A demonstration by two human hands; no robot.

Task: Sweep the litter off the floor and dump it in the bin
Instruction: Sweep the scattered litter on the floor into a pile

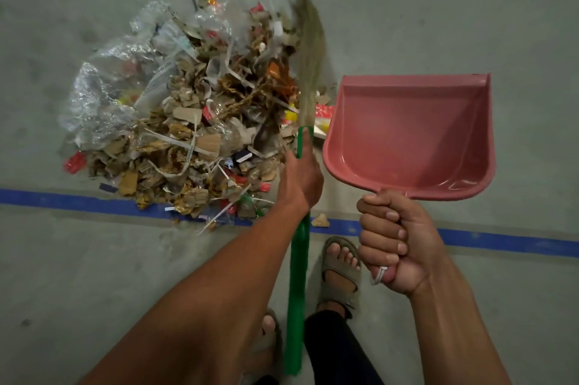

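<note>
cardboard-and-plastic litter heap (pixel 185 115) on floor; green-handled broom (pixel 308 49) bristles at its right edge.

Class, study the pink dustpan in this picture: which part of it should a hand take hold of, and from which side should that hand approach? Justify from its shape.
Grip the dustpan by the short handle at its narrow near end, as the right hand does, coming from the person's side. The far edge is wide, open and faces away, so it must stay free for the litter pile; the raised side walls offer no graspable stem.

text: none legible | litter pile (pixel 188 121) — wrapper print too blurred to read
</note>
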